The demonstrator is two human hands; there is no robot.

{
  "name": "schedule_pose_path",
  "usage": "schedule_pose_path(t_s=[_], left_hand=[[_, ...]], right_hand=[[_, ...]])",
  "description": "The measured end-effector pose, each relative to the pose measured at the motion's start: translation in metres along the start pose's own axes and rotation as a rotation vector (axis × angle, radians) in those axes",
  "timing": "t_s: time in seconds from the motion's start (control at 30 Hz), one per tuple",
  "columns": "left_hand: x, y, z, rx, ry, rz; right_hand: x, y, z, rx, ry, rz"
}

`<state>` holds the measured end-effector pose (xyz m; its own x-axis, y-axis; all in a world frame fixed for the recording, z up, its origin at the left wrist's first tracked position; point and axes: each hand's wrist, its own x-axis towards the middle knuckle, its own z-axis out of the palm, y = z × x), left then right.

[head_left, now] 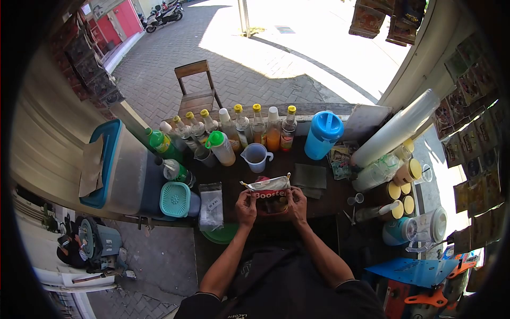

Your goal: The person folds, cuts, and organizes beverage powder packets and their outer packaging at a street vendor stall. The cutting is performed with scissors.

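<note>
A red-and-brown pouch [271, 196] marked "Booster" is held upright at the near edge of the dark table. Its top is folded over, showing a whitish strip with pointed ends. My left hand [246, 209] pinches its left side and my right hand [297, 206] pinches its right side, fingers closed on both. Just beyond the pouch stands a clear measuring jug [256, 158]. A pack of clear plastic bags [211, 206] lies to the left of my left hand, and a dark folded cloth [310, 179] lies beyond my right hand.
Several yellow-capped bottles [258, 127] line the back edge. A blue pitcher [323, 135] stands back right, beside long stacked plastic cups [396, 129]. Jars, scissors [349, 217] and a blender [425, 227] are at right. A teal basket [175, 199] and large lidded container [130, 170] are left.
</note>
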<state>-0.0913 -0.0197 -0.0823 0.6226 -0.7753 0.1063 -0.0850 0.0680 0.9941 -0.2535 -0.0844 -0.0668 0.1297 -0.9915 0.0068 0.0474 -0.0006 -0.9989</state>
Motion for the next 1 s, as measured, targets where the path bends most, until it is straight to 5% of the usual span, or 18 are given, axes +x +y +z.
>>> schedule_pose_path(t_s=[0.27, 0.33, 0.4, 0.47, 0.57, 0.73, 0.9, 1.0], left_hand=[[-0.004, -0.011, -0.007, 0.066, 0.001, 0.19], [-0.004, -0.005, -0.008, -0.05, -0.024, -0.109], [-0.002, -0.001, -0.009, -0.081, -0.043, -0.163], [0.002, 0.001, -0.008, -0.111, -0.061, -0.214], [0.002, 0.002, -0.004, -0.277, -0.03, -0.024], [0.006, 0.01, -0.015, -0.186, -0.172, 0.039], [0.008, 0.033, -0.022, 0.009, -0.373, 0.118], [0.008, 0.034, -0.024, 0.147, -0.439, 0.148]], right_hand=[[-0.007, 0.021, -0.004, -0.05, 0.041, -0.018], [-0.009, 0.016, 0.003, 0.048, 0.088, -0.002], [-0.01, 0.002, 0.001, 0.145, 0.133, 0.012], [-0.01, -0.026, -0.011, -0.693, 0.001, -0.674], [-0.013, -0.04, -0.018, -0.782, -0.265, -0.725], [-0.002, -0.033, -0.023, -0.953, -0.287, -0.756], [0.003, -0.026, -0.022, -0.875, -0.541, -0.547], [-0.004, -0.049, -0.01, -0.924, -0.454, -0.654]])
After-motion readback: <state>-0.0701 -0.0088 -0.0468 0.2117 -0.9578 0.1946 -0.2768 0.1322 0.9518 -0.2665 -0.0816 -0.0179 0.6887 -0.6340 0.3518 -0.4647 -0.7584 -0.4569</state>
